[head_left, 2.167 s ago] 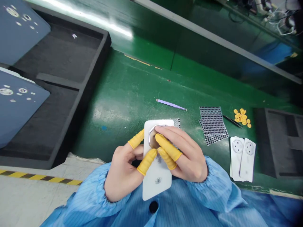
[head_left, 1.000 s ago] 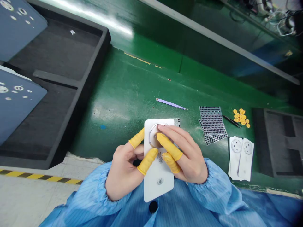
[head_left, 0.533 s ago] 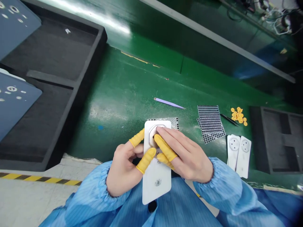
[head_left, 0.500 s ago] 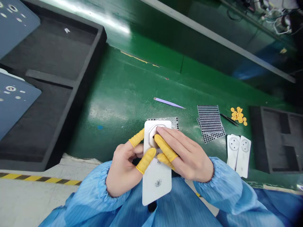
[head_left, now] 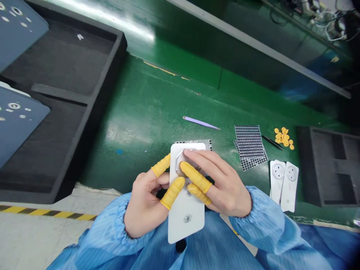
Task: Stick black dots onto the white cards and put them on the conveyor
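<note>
A white socket panel [head_left: 187, 228] is held in front of my body, its octagonal socket uppermost and dark marks lower on its face. My left hand [head_left: 149, 202] grips its left edge, yellow finger cots on the thumb and a finger, the thumb lying on the front. Across the socket lies my right hand [head_left: 222, 183], fingers close together and pressed to the face, two digits in yellow cots. Those fingers hide much of the socket. Behind the panel's top, a clear sheet with black dots [head_left: 208, 144] partly shows.
Purple tweezers [head_left: 201, 122] lie beyond the panel. Rightward are sheets of black dots [head_left: 249, 144], black tweezers [head_left: 272, 142], yellow finger cots [head_left: 284, 138], more socket panels [head_left: 289, 187] and a black foam tray [head_left: 315, 168]. A large black tray [head_left: 104, 82] with blue-grey panels [head_left: 19, 123] stands left.
My right fingers have shifted slightly left across the socket face, covering more of it. The panel and my left hand have barely moved.
</note>
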`<state>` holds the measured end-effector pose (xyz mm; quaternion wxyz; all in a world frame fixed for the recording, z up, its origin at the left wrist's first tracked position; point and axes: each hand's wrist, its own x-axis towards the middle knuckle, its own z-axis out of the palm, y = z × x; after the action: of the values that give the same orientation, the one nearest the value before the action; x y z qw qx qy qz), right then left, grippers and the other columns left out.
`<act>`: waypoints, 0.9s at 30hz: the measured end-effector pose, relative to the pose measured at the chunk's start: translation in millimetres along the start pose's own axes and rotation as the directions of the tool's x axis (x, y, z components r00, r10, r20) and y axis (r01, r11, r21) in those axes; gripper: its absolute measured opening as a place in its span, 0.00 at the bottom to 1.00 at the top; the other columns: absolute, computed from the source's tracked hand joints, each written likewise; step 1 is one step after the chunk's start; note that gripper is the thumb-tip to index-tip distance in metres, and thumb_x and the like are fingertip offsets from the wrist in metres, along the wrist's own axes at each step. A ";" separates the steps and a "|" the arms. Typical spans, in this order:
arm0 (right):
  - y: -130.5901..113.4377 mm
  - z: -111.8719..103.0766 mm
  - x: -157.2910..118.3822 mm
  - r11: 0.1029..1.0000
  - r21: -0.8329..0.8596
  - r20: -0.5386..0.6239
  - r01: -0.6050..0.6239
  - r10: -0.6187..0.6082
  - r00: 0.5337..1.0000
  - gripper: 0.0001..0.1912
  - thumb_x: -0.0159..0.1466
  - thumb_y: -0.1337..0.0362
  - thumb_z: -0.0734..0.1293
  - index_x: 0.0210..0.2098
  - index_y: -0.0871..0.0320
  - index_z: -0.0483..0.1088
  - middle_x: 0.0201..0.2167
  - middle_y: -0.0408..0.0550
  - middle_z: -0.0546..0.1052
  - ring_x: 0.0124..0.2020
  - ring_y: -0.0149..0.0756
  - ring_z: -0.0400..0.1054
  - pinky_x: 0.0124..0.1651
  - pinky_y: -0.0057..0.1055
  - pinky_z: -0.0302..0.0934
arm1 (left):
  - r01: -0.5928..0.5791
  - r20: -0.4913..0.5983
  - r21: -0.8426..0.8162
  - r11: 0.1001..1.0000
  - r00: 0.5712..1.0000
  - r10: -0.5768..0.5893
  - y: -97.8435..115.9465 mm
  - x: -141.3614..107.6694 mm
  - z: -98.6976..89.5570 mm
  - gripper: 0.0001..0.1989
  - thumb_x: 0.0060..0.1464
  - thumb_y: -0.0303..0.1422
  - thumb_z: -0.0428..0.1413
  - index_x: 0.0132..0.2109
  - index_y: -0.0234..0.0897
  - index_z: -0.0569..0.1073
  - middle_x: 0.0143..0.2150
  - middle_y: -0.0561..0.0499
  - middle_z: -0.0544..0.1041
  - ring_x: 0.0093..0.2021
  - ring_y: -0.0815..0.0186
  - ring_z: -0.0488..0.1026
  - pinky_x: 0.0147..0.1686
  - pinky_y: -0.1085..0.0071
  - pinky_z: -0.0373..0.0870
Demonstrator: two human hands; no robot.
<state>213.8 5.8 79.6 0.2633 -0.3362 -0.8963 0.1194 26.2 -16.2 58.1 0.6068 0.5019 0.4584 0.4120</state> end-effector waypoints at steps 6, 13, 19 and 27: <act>6.8 7.8 -7.5 0.999 0.042 0.043 -0.030 0.028 0.999 0.17 0.67 0.64 0.60 0.52 0.65 0.68 0.60 0.65 0.64 0.64 0.54 0.54 0.57 0.54 0.63 | 0.011 -0.006 0.038 0.999 1.000 -0.011 -7.9 2.7 -2.5 0.10 0.45 0.23 0.64 0.38 0.37 0.77 0.19 0.57 0.74 0.23 0.68 0.75 0.25 0.77 0.75; -12.3 20.2 -10.7 0.682 0.634 -0.207 -0.364 0.603 0.770 0.26 0.66 0.66 0.63 0.62 0.50 0.58 0.59 0.51 0.68 0.53 0.43 0.69 0.51 0.44 0.71 | 0.196 -0.055 -0.369 0.908 0.971 -0.231 16.1 4.6 10.4 0.14 0.51 0.28 0.62 0.46 0.38 0.76 0.24 0.53 0.81 0.21 0.67 0.77 0.22 0.77 0.76; -31.6 21.4 -4.7 0.379 0.849 -0.085 -0.368 0.786 0.613 0.21 0.62 0.67 0.67 0.54 0.46 0.67 0.24 0.38 0.77 0.21 0.29 0.70 0.21 0.24 0.68 | 0.155 -0.019 -0.462 0.873 0.983 -0.184 23.9 9.8 9.4 0.11 0.48 0.30 0.65 0.41 0.39 0.79 0.26 0.53 0.82 0.21 0.68 0.77 0.22 0.79 0.76; -28.5 27.1 -14.3 0.460 0.797 -0.152 -0.392 0.780 0.607 0.21 0.59 0.67 0.71 0.51 0.46 0.70 0.22 0.39 0.74 0.22 0.32 0.69 0.25 0.30 0.71 | 0.053 -0.110 -0.356 0.933 0.989 -0.098 13.6 17.1 11.8 0.04 0.51 0.28 0.62 0.36 0.39 0.79 0.21 0.55 0.79 0.20 0.72 0.75 0.20 0.82 0.73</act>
<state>192.5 -26.0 62.6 0.5295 -0.5285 -0.4960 0.4409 41.2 -0.3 70.0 0.6721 0.3404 0.4337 0.4943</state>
